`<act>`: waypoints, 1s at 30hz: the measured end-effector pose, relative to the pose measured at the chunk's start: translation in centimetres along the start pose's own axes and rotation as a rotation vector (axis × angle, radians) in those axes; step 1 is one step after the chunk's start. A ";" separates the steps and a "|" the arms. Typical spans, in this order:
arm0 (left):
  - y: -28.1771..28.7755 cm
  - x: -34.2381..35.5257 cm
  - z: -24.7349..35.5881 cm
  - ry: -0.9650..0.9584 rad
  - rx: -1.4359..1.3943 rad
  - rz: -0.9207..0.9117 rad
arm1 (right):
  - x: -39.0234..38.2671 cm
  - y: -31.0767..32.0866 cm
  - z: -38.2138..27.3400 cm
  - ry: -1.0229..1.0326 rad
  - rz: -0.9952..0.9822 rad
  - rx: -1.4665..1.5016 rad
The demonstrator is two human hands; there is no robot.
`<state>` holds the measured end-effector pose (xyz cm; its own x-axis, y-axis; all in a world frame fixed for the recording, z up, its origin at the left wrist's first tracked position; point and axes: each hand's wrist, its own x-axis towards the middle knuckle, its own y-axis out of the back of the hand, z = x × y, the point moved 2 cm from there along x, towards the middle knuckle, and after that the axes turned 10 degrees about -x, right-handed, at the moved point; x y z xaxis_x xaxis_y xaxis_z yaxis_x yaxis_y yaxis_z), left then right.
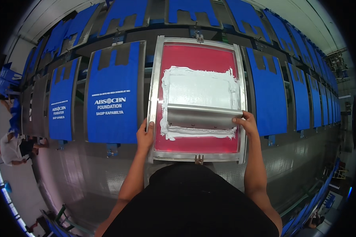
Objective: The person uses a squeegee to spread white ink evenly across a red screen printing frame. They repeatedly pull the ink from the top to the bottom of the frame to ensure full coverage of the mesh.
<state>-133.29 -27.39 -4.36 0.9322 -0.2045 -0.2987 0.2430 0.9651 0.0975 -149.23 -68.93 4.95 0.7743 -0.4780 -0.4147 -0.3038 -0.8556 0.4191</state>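
Observation:
In front of me lies a silk-screen frame (pixel 156 87) with metal rails and a red mesh (pixel 201 146). Thick white ink (pixel 201 85) covers the middle of the mesh, with ragged ridges along its borders. Across the lower part of the ink rests a wide metal squeegee (pixel 201 117). My right hand (pixel 246 123) grips the squeegee's right end, thumb on its near face. My left hand (pixel 145 134) is closed around the frame's left rail, thumb on top and fingers partly hidden. Whatever lies beneath the screen is hidden.
Blue cut fabric pieces lie on boards to both sides, one with white print (pixel 110 79) on the left, another plain (pixel 267 94) on the right. More boards (pixel 194 10) form a row beyond. A metal hinge clip (pixel 199 159) sits at the frame's near edge. A person (pixel 14 148) is far left.

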 end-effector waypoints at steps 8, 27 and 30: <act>2.2 -0.6 -0.9 -0.017 0.029 0.118 | 2.8 -1.8 -0.1 0.019 -0.105 0.017; 1.9 4.6 5.7 0.092 -0.033 0.108 | 6.8 -0.5 -4.7 0.066 -0.093 0.046; 1.6 3.6 3.8 -0.037 0.102 0.164 | 6.9 0.0 -4.3 0.059 -0.096 0.029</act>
<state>-128.49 -27.23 -1.71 0.9703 -0.0538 -0.2357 0.1113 0.9648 0.2381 -141.53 -71.40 5.62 0.8318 -0.3814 -0.4033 -0.2414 -0.9028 0.3561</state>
